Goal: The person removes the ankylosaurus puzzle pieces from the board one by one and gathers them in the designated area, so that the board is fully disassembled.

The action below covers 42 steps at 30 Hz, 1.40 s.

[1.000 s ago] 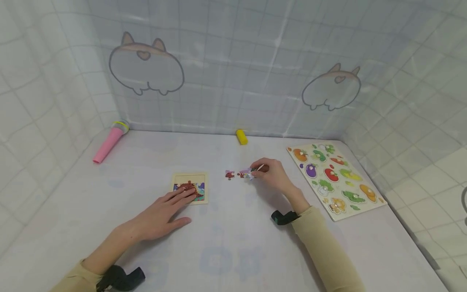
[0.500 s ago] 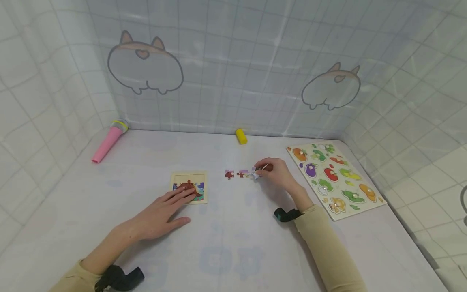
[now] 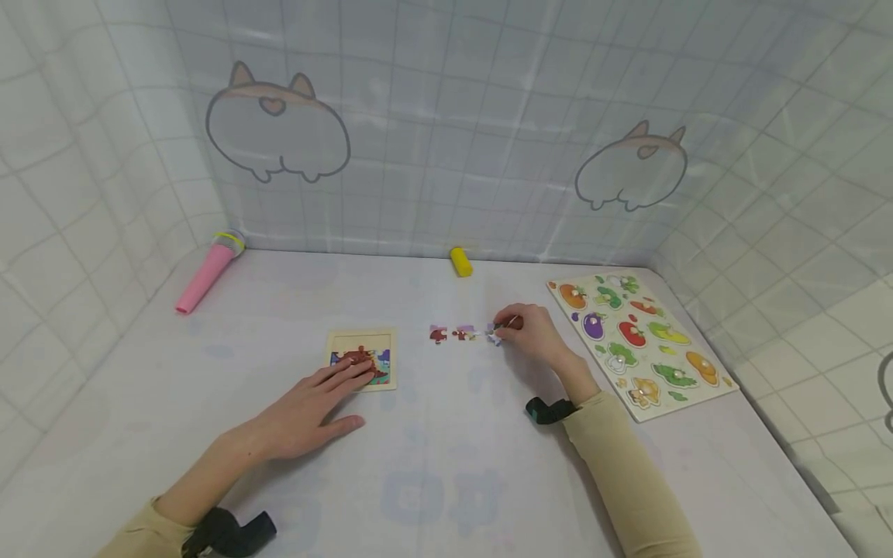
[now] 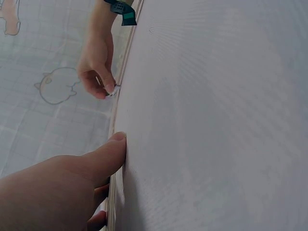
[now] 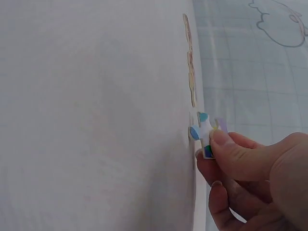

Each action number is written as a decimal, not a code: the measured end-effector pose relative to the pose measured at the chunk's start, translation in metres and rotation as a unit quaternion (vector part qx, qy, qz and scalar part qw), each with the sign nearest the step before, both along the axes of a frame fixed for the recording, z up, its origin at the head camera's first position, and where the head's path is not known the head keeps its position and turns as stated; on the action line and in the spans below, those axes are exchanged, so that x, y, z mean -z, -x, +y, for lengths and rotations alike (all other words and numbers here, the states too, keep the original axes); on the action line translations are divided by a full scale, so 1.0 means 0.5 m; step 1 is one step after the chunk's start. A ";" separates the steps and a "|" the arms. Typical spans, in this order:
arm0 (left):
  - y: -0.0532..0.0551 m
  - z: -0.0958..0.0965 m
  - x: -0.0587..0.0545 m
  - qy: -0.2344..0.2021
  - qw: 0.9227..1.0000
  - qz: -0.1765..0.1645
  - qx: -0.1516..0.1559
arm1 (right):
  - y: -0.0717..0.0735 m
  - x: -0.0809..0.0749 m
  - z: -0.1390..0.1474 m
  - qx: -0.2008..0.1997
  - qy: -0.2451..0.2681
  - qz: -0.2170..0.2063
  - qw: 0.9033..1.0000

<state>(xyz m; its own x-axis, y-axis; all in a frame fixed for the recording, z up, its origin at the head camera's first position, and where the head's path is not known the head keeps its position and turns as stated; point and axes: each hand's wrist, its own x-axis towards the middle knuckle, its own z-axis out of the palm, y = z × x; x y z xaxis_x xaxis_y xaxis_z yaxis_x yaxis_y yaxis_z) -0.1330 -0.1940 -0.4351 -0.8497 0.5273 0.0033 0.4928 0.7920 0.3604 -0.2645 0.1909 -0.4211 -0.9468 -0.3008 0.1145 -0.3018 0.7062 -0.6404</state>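
Note:
My left hand (image 3: 307,415) lies with extended fingers over a small wooden puzzle tray (image 3: 391,356). Assembled pieces with a reddish-brown picture (image 3: 359,353) fill the tray's lower part, partly covered by the fingers. Thumb apart from the tray, this hand also shows large in the left wrist view. Between thumb and fingers my right hand (image 3: 533,337) pinches a jigsaw piece (image 5: 206,129), white with blue, green and purple patches. Left of it on the table lie loose jigsaw pieces, a dark red one (image 3: 438,335) and another red, purple and pale one (image 3: 463,333).
A vegetable peg puzzle board (image 3: 642,341) lies at the right, beside my right forearm. A yellow block (image 3: 461,262) sits near the back wall. At the back left is a pink toy microphone (image 3: 209,271). Tile-patterned sheets surround the white table (image 3: 432,434).
My right hand has shifted slightly right with the pinched piece, widening the gap to the loose pieces. The left hand stays on the tray.

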 end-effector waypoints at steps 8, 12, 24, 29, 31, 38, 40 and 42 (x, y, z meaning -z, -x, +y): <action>-0.001 0.000 -0.001 -0.008 1.000 -0.003 -0.001 | 0.002 0.013 -0.001 -0.005 -0.027 0.050 0.998; 0.000 0.000 0.000 -0.008 1.000 -0.004 0.000 | 0.008 0.026 -0.004 -0.009 -0.046 0.072 0.996; 0.001 -0.001 0.002 -0.007 1.000 0.002 0.004 | 0.007 0.031 -0.014 0.014 -0.056 0.046 0.997; 0.001 -0.002 0.001 -0.007 1.000 0.000 0.003 | 0.007 0.033 -0.013 0.015 -0.063 0.050 0.997; 0.001 -0.002 0.001 -0.008 1.000 -0.003 0.002 | 0.006 0.032 -0.013 0.015 -0.064 0.053 0.996; 0.001 -0.002 0.000 -0.011 1.000 -0.006 0.000 | 0.004 0.031 -0.013 0.024 -0.073 0.054 0.996; 0.002 -0.003 0.001 -0.014 1.000 -0.007 0.000 | 0.002 0.030 -0.013 0.025 -0.074 0.055 0.995; 0.004 -0.004 0.001 -0.019 1.000 -0.006 0.003 | 0.001 0.030 -0.012 0.026 -0.076 0.055 0.995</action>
